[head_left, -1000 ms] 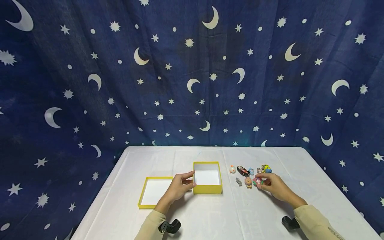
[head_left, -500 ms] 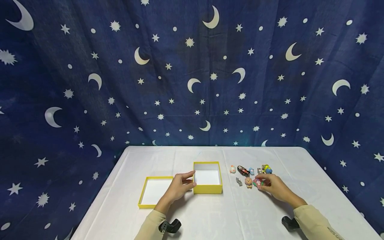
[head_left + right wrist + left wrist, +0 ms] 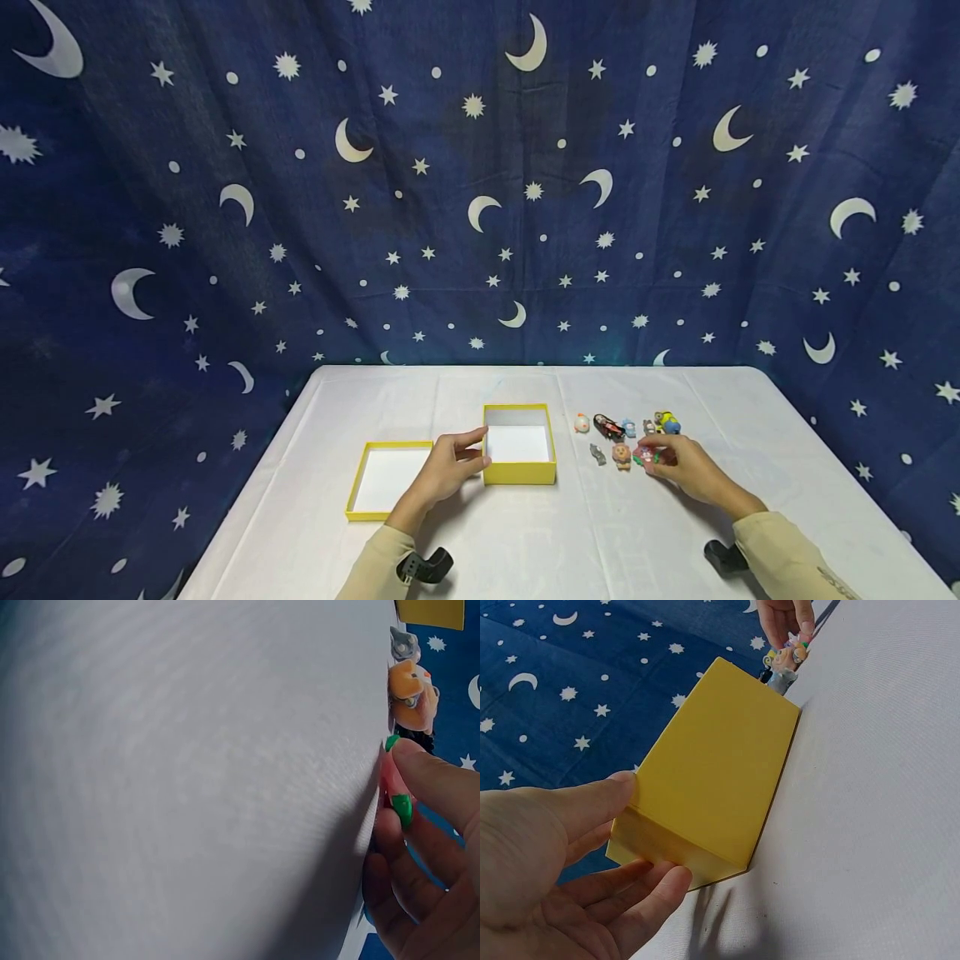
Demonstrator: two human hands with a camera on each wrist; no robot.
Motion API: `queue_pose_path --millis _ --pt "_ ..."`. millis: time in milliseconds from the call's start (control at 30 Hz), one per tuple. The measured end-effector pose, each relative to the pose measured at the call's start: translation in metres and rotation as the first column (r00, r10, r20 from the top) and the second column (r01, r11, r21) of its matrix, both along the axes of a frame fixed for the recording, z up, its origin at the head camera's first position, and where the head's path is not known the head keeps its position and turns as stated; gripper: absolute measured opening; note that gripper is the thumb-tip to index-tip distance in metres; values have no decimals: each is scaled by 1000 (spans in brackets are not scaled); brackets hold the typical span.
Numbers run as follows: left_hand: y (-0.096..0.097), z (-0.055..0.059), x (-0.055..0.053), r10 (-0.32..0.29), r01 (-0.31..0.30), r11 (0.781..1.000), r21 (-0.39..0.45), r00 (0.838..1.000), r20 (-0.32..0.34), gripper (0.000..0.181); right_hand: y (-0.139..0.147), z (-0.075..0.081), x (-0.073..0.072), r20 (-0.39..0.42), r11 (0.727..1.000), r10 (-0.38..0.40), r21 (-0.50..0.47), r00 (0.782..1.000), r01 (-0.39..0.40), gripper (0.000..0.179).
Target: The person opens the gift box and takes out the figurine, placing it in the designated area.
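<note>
My left hand [image 3: 447, 468] rests against the left side of an open yellow box [image 3: 519, 473] with a white inside. In the left wrist view, its thumb [image 3: 604, 804] lies at the box's corner and its other fingertips touch the short side wall. My right hand [image 3: 686, 468] pinches a small pink figurine [image 3: 642, 457] with green parts between thumb and fingers, low at the table. The hand covers much of that figurine. Just left of it stand an orange-brown figurine [image 3: 621, 456] and a small grey figurine [image 3: 597, 454].
Behind these lie a white and orange figurine [image 3: 581, 423], a dark long-haired doll [image 3: 608, 427], a small blue figurine [image 3: 628, 428] and a yellow and blue figurine [image 3: 667, 422]. The yellow-rimmed lid [image 3: 386, 482] lies left of the box on the white table [image 3: 525, 550]. A starry curtain [image 3: 420, 208] hangs behind.
</note>
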State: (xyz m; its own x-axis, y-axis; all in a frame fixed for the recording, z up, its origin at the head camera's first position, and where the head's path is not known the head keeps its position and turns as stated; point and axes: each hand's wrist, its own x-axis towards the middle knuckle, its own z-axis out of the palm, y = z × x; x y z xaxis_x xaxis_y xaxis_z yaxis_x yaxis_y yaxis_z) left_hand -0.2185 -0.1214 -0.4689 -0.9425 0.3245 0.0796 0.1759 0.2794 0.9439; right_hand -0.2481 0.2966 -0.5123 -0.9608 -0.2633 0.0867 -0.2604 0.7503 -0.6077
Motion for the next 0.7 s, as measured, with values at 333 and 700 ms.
queue_pose_path --millis 333,700 --pt "-1 1 -2 -10 10 1000 -9 1000 16 50 2 -1 -1 -2 1000 -2 18 1000 2 37" --pt "1 1 -1 -6 6 1000 5 1000 6 50 1 3 -1 -12 1000 -21 -11 1000 21 41"
